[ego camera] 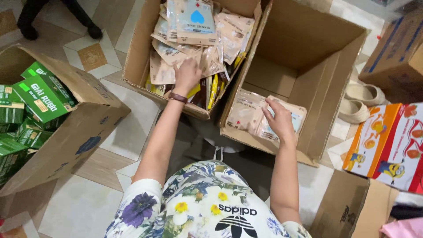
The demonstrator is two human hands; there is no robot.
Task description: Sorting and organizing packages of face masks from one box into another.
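Note:
My left hand (pixel 187 74) reaches into the middle cardboard box (pixel 137 61), fingers resting on a heap of beige flat packets (pixel 207 39); whether it grips one I cannot tell. A dark band circles that wrist. My right hand (pixel 279 120) lies flat with spread fingers on a small stack of pale packets (pixel 246 113) at the bottom of the right cardboard box (pixel 335 83), which is otherwise nearly bare inside.
A tilted carton (pixel 83 132) at left holds green boxes (pixel 42 97). Bright orange and red cartoon cartons (pixel 387 141) sit at right, beige slippers (pixel 359 101) behind them, another brown box (pixel 396 48) at top right. Someone's dark shoes (pixel 92 30) stand at top left on the tiled floor.

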